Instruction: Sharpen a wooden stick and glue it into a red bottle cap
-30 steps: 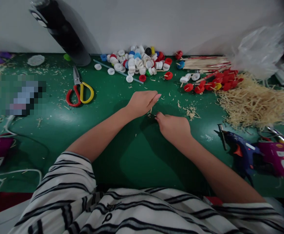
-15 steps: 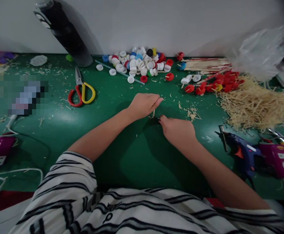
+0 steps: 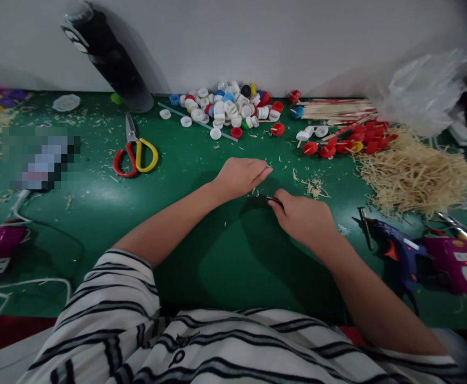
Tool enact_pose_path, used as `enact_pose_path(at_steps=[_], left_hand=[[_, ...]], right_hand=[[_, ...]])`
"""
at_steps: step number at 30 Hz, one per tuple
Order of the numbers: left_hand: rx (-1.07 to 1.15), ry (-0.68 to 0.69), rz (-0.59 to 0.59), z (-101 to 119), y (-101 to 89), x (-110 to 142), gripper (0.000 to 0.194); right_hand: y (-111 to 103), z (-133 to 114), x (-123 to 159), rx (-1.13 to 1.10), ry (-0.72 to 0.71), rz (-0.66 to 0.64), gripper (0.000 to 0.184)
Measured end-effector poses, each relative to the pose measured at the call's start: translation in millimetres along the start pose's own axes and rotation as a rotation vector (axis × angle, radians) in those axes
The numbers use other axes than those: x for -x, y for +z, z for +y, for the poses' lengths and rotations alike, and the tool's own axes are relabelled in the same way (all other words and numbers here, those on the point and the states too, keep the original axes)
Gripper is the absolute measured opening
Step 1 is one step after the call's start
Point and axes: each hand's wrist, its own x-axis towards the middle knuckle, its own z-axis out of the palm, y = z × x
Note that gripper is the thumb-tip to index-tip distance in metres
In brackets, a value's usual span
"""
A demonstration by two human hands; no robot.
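My left hand (image 3: 242, 178) is closed over the middle of the green table, fingers pressed together. A thin pale wooden stick (image 3: 253, 190) pokes out below its fingers; most of it is hidden by the hand. Just to the right, my right hand (image 3: 303, 216) is wrapped round a small dark knife (image 3: 274, 199), its thin end pointing left toward the stick. The two hands are apart. A few wood shavings (image 3: 315, 188) lie on the table beyond the right hand.
Bottle caps (image 3: 229, 109) are heaped by the wall, near red caps on sticks (image 3: 371, 138). Scissors (image 3: 135, 154) and a black bottle (image 3: 117, 64) stand left. Right are a shavings pile (image 3: 421, 173), a blue glue gun (image 3: 401, 245) and a purple power socket (image 3: 453, 264).
My right hand has drawn back to the right with the knife, widening the gap between the hands. My left hand has shifted slightly right and nearer to me, still closed.
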Motion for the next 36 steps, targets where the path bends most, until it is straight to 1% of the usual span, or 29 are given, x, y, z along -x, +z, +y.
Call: enact_pose_path(at_steps=[2, 4, 7, 9, 12, 15, 18, 21, 24, 28, 32, 34, 36], left_hand=[[-0.001, -0.033, 0.006, -1.2, 0.8, 0.6, 0.073], [0.007, -0.066, 0.009, -2.6, 1.8, 1.2, 0.072], [0.037, -0.092, 0.011, -4.7, 2.9, 1.7, 0.072], [0.046, -0.098, 0.011, -5.7, 3.4, 1.9, 0.072], [0.044, -0.099, 0.019, -6.7, 4.0, 2.3, 0.072], [0.051, -0.091, 0.034, -7.3, 4.6, 3.3, 0.07], [0.06, -0.082, 0.041, -7.6, 5.2, 4.0, 0.069], [0.066, -0.075, 0.045, -7.3, 5.0, 4.0, 0.069], [0.06, -0.077, 0.036, -6.4, 3.7, 3.8, 0.069], [0.059, -0.086, 0.007, -5.5, 1.7, 4.0, 0.068], [0.056, -0.094, 0.01, -5.8, 2.1, 4.2, 0.069], [0.057, -0.097, 0.017, -6.3, 3.3, 4.1, 0.069], [0.058, -0.095, 0.026, -7.0, 4.6, 4.2, 0.069]], right_hand=[[-0.1, 5.1, -1.0, -0.085, -0.017, 0.057, 0.035], [0.4, 10.6, -2.0, -0.219, -0.065, 0.131, 0.033], [2.0, 18.0, -2.5, -0.483, -0.213, 0.194, 0.031], [3.7, 21.6, -1.7, -0.652, -0.317, 0.182, 0.032], [5.4, 24.1, 0.8, -0.822, -0.406, 0.156, 0.039], [3.3, 24.1, 3.6, -0.902, -0.454, 0.149, 0.048], [-1.2, 23.7, 5.0, -0.929, -0.511, 0.158, 0.053], [-3.5, 24.1, 4.0, -0.924, -0.539, 0.173, 0.063], [-2.1, 24.6, 1.1, -0.829, -0.468, 0.233, 0.076], [1.1, 21.4, -2.6, -0.538, -0.291, 0.333, 0.076], [2.4, 15.4, -4.0, -0.236, -0.158, 0.375, 0.077], [3.0, 14.9, -5.0, -0.151, -0.117, 0.374, 0.077], [4.5, 16.8, -7.0, -0.165, -0.109, 0.364, 0.075]])
